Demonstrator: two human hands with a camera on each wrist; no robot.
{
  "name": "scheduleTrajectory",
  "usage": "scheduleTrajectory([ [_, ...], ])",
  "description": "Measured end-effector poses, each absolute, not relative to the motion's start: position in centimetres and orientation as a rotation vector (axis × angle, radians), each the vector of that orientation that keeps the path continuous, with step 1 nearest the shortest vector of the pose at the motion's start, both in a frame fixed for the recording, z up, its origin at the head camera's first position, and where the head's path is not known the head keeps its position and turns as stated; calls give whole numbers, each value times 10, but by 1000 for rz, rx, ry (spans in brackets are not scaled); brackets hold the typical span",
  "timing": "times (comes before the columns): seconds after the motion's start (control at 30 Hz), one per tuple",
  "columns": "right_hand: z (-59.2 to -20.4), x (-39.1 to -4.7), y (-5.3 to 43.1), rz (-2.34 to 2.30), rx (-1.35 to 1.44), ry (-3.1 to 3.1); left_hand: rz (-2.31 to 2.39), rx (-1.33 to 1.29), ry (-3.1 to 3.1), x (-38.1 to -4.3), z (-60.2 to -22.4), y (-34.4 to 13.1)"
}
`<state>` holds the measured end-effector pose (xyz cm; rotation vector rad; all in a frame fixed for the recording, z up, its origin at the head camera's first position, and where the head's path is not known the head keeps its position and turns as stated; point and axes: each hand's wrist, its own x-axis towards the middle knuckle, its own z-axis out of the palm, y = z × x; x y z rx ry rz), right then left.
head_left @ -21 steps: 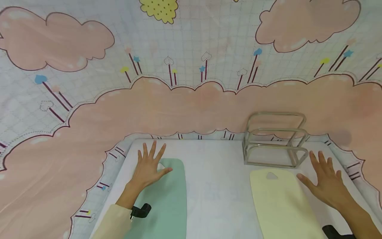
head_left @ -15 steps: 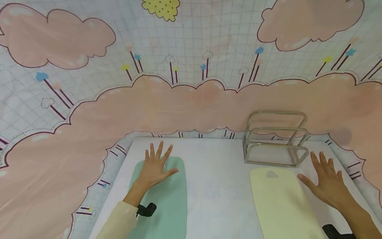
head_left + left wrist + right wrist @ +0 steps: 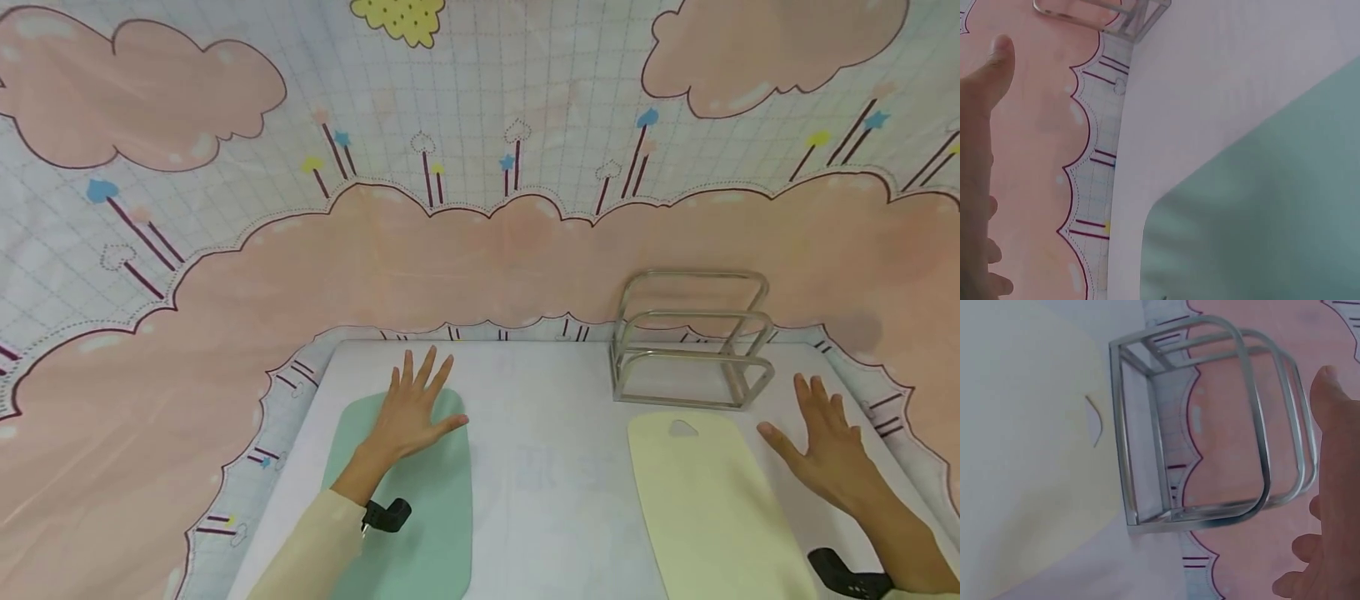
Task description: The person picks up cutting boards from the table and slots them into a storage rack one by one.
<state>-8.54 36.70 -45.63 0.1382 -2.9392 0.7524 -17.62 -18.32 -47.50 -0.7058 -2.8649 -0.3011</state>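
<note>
Green board (image 3: 431, 500), yellow board (image 3: 708, 500): flat on table (image 3: 555, 483), outside the metal rack (image 3: 690, 355); work seemingly unstarted. Your left hand (image 3: 411, 421), right hand (image 3: 828, 467): fingers extended, gripping nothing

The person's left forearm (image 3: 356, 482) is slanting forward and inward, the left grip (image 3: 411, 417) pointing straight, splayed fingers ahead, thumb inward. The right forearm (image 3: 903, 533) is leaning inward too, the right grip (image 3: 831, 454) extending less widely parted fingers.

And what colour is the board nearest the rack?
The board is pale yellow, clearest in head view.
</note>
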Motion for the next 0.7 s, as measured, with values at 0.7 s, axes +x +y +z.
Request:
scheduleTrajectory([
  [0.7, -462, -92, 363, 808, -9, -2952, -506, -770, -2820, -182, -476, -124],
])
